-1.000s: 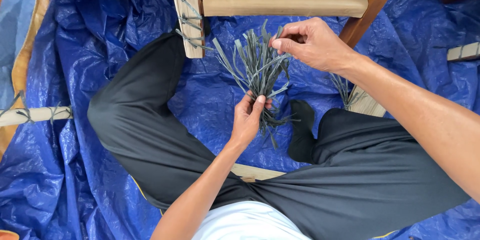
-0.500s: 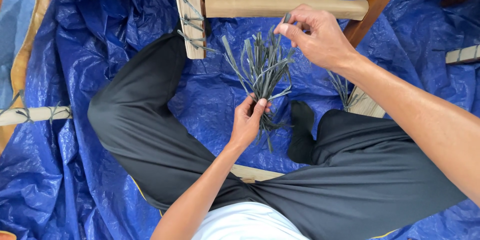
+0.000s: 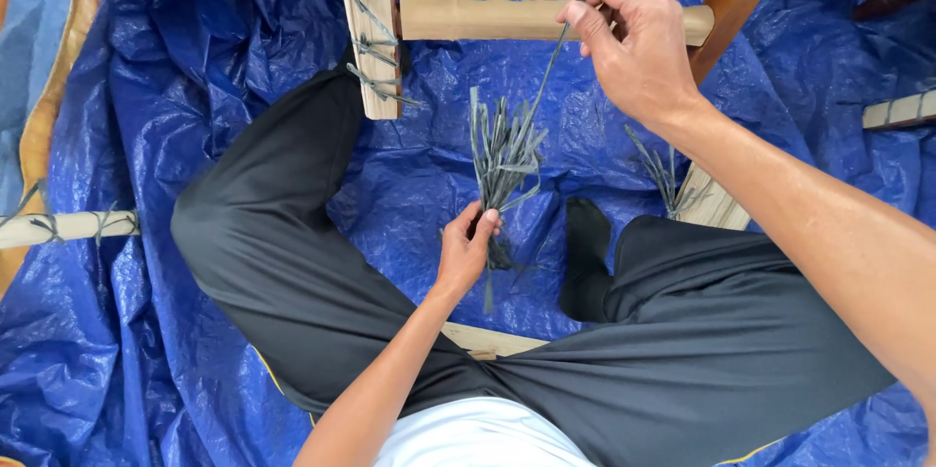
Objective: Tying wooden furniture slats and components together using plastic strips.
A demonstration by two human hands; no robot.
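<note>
Right hand (image 3: 639, 43) has risen, drawing one strip (image 3: 542, 87) toward the wooden rail (image 3: 487, 19).

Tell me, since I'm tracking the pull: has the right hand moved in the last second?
Yes. The right hand has risen up the picture, drawing one strip and now overlapping the round wooden bar.

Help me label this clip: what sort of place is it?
Probably a makeshift craft spot on the floor: a blue tarp is spread out, wooden frame pieces lie around, and the left hand grips a bundle of grey strips.
</note>
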